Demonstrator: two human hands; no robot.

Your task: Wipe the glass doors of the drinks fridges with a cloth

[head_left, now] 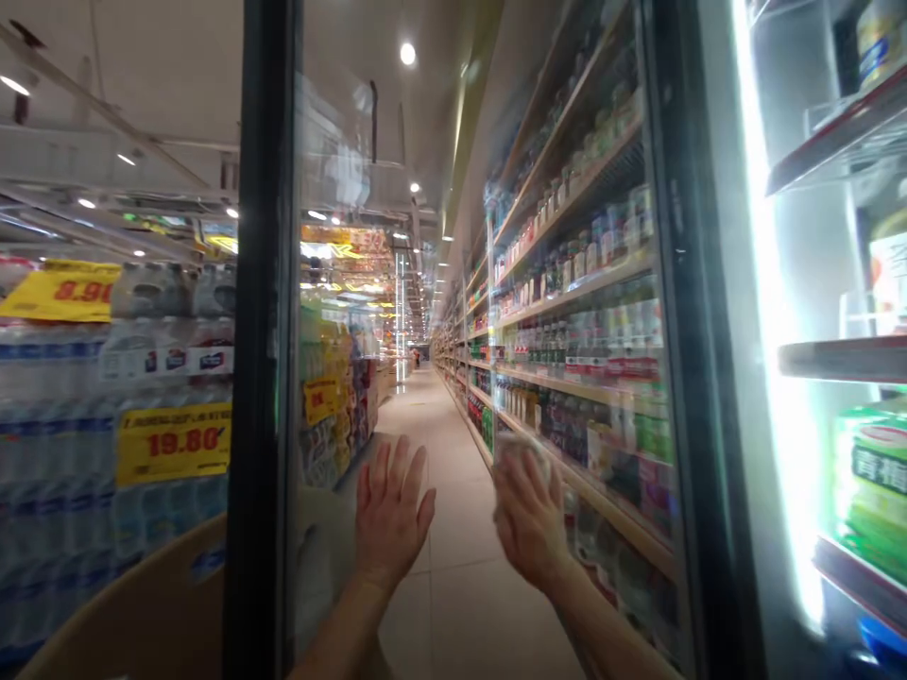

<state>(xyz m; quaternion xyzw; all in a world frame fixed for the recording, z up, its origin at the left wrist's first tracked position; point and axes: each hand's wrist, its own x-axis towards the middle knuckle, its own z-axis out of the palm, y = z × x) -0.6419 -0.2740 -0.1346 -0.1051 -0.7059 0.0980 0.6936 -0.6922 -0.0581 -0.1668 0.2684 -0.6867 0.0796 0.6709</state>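
Note:
A glass fridge door (pixel 453 312) with a black frame (pixel 262 378) stands open in front of me. My left hand (pixel 389 515) lies flat against the glass, fingers stretched up and apart, holding nothing. My right hand (pixel 531 524) is a little to the right, also at the glass, smeared by motion. Its fingers press a pale crumpled cloth (pixel 521 453) against the pane. Through the glass I see the shop aisle.
The lit fridge interior (pixel 836 359) with shelves and green packs (pixel 871 482) is at the right. Long shelves of bottles (pixel 581 312) line the aisle's right side. Stacked water bottles with yellow price signs (pixel 174 442) stand at the left, a brown cardboard edge (pixel 142 604) below them.

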